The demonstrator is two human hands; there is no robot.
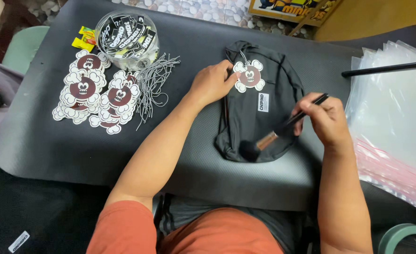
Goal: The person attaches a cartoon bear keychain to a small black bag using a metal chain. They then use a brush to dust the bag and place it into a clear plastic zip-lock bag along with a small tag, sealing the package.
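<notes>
A black fabric bag [245, 122] lies flat on a dark grey mat [53, 136]. A flower-shaped hang tag [249, 76], white with a dark brown face, is attached near the bag's top. My left hand [211, 83] rests on the bag's upper left edge and touches that tag with its fingertips. My right hand [326, 118] grips a black-handled brush [288, 124] with a copper ferrule. Its dark bristles touch the bag's lower part.
A pile of matching flower-shaped tags [93, 94] lies at the left, beside a bundle of black-and-white cords [154, 84]. A clear round tub [127, 33] of black labels stands behind them. Clear plastic bags [396, 122] are stacked at the right, under a black rod [386, 68].
</notes>
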